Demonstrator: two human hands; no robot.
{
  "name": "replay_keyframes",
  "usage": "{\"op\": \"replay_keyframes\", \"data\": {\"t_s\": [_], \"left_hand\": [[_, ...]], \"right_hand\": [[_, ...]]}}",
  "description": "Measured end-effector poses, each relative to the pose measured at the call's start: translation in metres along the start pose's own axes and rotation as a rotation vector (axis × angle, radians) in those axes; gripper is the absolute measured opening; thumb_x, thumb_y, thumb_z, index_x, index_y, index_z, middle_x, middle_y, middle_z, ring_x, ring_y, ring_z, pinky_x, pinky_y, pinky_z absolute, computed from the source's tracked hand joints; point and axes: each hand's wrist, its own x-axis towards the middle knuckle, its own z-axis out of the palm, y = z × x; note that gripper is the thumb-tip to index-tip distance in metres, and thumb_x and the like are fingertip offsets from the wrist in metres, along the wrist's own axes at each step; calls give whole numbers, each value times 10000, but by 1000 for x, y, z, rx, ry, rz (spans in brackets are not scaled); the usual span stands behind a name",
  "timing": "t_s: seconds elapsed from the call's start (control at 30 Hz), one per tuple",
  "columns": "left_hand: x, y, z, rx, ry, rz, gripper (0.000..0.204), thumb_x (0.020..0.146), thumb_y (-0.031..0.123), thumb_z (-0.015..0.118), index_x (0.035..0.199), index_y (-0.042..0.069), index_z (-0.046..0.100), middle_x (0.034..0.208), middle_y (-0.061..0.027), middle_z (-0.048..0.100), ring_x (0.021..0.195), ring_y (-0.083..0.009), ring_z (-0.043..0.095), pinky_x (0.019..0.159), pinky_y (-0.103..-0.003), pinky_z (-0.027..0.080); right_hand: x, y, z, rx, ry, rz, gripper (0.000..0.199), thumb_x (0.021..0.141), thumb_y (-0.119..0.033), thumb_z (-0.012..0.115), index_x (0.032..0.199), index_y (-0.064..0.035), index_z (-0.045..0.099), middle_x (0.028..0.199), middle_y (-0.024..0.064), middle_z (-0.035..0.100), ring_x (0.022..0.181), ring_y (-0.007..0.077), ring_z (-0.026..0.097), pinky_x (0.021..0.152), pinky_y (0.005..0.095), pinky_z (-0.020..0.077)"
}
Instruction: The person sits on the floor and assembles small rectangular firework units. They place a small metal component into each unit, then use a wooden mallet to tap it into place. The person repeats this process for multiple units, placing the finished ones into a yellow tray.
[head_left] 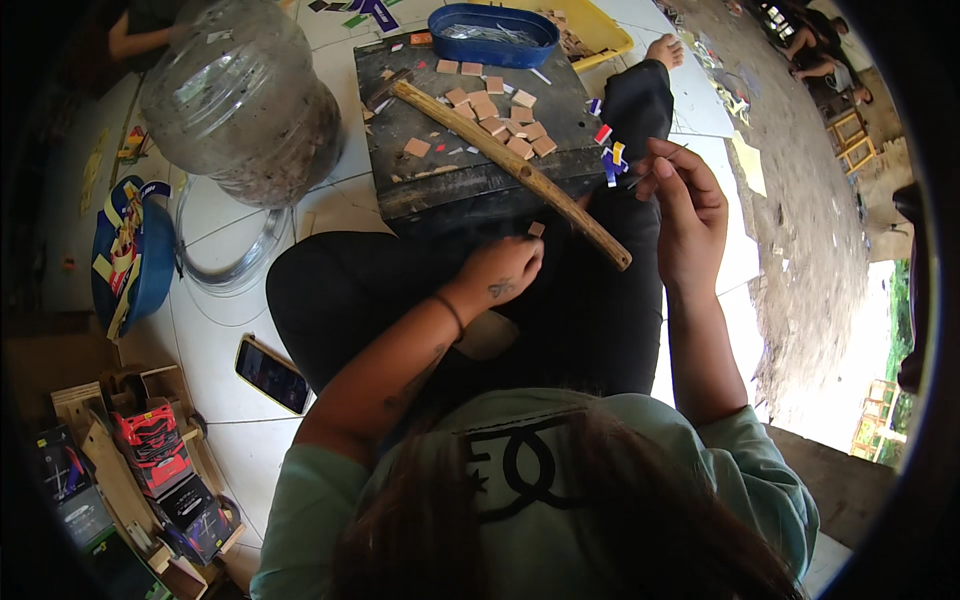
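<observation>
My left hand (500, 268) is closed over my lap, with a small square wooden tile (537, 229) at its fingertips. Raised on the right, my right hand (690, 200) pinches a thin metal wire (639, 180). Beside those fingertips are purple, yellow and white paper scraps (613, 165); whether they hang from the wire I cannot tell. A hammer (520, 170) with a wooden handle lies across a dark block (400, 195), its handle end reaching over my lap. Several more square tiles (490, 108) lie loose on the block.
At the block's far edge sits a blue tray (495, 52) of thin metal pieces, near a yellow tray (610, 40). Leftward are a large clear plastic jug (240, 100), a wire coil (235, 262), a blue basin (150, 270) with paper strips, a phone (272, 374) and boxes (155, 450).
</observation>
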Motion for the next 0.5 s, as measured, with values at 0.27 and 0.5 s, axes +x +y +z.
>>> {"op": "replay_keyframes", "data": {"t_s": [0.27, 0.5], "left_hand": [[44, -14, 23, 679, -78, 107, 235, 857, 111, 519, 1042, 4, 618, 995, -98, 623, 953, -261, 626, 796, -371, 549], [-22, 47, -64, -147, 264, -61, 155, 807, 75, 735, 921, 33, 639, 804, -74, 581, 733, -179, 646, 668, -293, 538]], "right_hand": [[10, 5, 7, 17, -33, 24, 185, 937, -67, 621, 1100, 16, 654, 875, 51, 665, 746, 84, 563, 734, 218, 451], [26, 13, 25, 46, -175, 137, 184, 937, -92, 635, 1095, -2, 607, 900, 67, 684, 757, 78, 594, 660, 192, 489]]}}
